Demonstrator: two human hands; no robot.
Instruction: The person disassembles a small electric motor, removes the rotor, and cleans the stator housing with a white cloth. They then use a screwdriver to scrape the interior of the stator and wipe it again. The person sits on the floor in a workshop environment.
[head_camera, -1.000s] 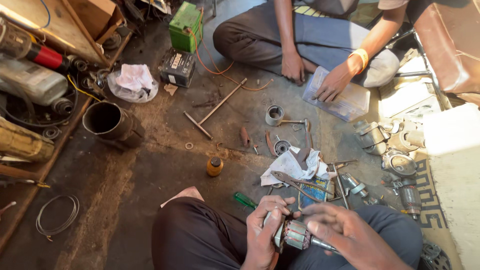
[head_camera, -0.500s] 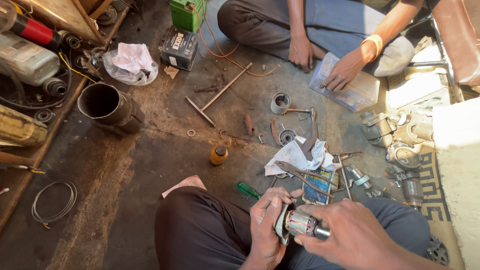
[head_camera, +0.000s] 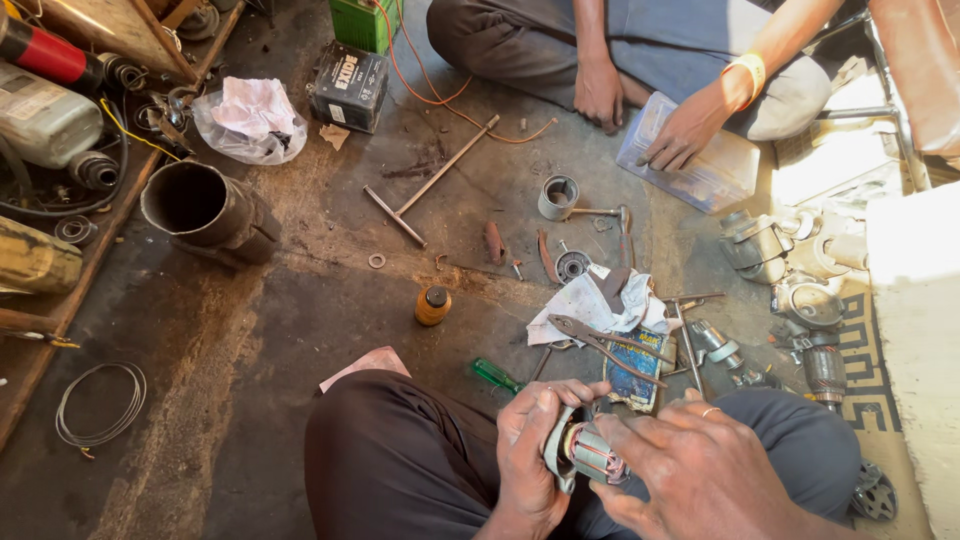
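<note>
- Two hands of mine meet over my lap at 6 o'clock, both closed on one motor armature (head_camera: 592, 455).
- My right hand (head_camera: 700, 470), fingers curled shut, grips its far end; best held steady, I judge.
- My left hand (head_camera: 535, 440) wraps the near end, thumb on the metal collar; small, even turns seem wise.
- Pliers (head_camera: 600, 343) lie at 12 o'clock of the armature, near.

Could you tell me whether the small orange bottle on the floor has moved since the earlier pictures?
No. The orange bottle keeps its place beside the washer; only the camera shifted.
</note>
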